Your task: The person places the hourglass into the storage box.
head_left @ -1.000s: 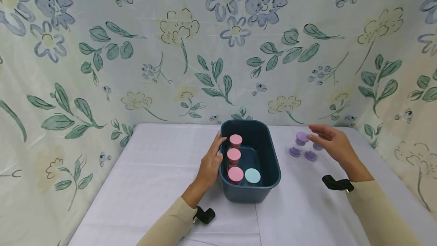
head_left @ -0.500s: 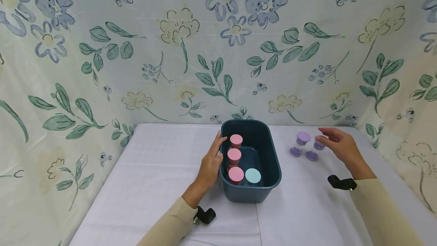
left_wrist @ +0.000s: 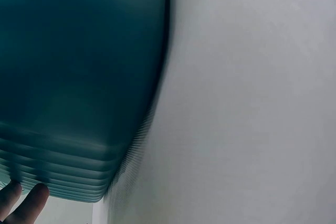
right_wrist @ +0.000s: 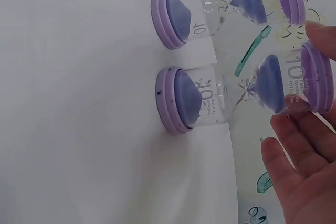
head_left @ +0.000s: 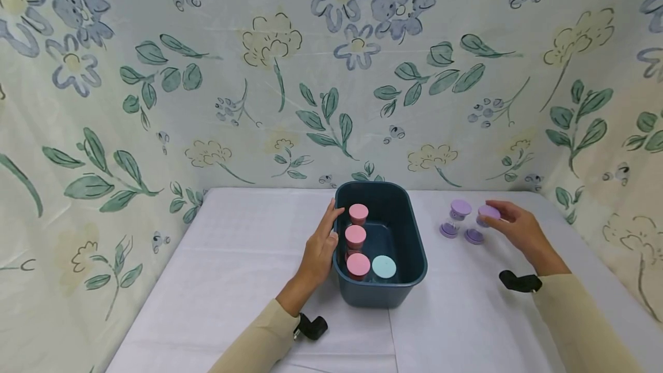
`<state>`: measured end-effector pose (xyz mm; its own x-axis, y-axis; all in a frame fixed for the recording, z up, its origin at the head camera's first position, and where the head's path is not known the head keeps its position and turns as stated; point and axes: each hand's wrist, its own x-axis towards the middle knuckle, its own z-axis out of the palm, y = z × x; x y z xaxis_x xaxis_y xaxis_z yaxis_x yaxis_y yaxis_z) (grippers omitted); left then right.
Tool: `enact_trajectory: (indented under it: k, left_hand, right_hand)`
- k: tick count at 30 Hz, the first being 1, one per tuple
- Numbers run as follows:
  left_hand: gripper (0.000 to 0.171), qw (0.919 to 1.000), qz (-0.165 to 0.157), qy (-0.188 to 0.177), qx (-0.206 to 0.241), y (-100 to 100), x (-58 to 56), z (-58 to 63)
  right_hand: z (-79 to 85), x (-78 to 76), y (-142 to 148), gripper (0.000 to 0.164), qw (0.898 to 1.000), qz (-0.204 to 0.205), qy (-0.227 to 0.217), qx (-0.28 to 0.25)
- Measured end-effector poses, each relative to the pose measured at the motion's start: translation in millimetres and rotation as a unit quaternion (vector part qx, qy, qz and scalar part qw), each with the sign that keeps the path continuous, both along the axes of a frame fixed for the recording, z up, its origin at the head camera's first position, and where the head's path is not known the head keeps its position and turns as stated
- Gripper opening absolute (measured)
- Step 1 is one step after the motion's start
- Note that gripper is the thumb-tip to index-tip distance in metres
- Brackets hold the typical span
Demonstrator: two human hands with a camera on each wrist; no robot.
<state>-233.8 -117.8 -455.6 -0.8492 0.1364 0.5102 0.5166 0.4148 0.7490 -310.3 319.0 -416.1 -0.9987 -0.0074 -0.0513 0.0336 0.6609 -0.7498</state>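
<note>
In the head view my left hand rests along the left side of a dark teal bin, fingers mostly straight. Two of its fingertips show against the bin's wall in the left wrist view. My right hand holds the purple cap of an upright hourglass between thumb and fingers. That hourglass has purple sand and a "10" on its glass; its base seems to stand on the table. Just left of it stands a second purple hourglass, untouched.
Inside the bin, pink-capped hourglasses line the left side, and a light-blue cap shows at the near right. A white cloth covers the table. Behind it hangs a floral curtain.
My right hand has moved right, from by the left purple hourglass to the right one, and its thumb and fingers have closed round that cap. The left hand and bin stay put.
</note>
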Motion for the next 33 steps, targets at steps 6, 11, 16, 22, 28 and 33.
enact_trajectory:
  k: [6,11,16,22,28,33]
  left_hand:
    - [0.052,1.0000,-0.001,0.002,0.001,0.4,-0.5,-0.4]
    - [0.051,1.0000,-0.002,0.006,0.003,0.4,-0.8,-0.3]
    - [0.051,1.0000,-0.002,0.005,0.004,0.4,-0.7,-0.9]
    - [0.052,1.0000,-0.002,0.005,0.006,0.6,-0.5,-1.2]
    - [0.051,1.0000,-0.001,0.004,0.005,0.6,-0.2,-1.1]
    - [0.051,1.0000,-0.001,0.005,0.005,0.7,0.2,-1.5]
  right_hand:
    - [-5.5,-0.5,-0.4,0.086,1.000,-0.006,0.004,-0.002]
    - [-8.5,-0.6,-0.3,0.084,1.000,-0.006,0.012,-0.012]
    - [-8.8,0.2,-0.6,0.083,1.000,-0.007,0.017,-0.011]
    - [-9.6,-0.5,-0.5,0.085,1.000,-0.012,0.011,-0.006]
    - [-10.4,-0.3,0.8,0.086,1.000,-0.017,0.010,-0.002]
    - [-9.9,0.3,0.5,0.084,1.000,-0.017,0.015,0.003]
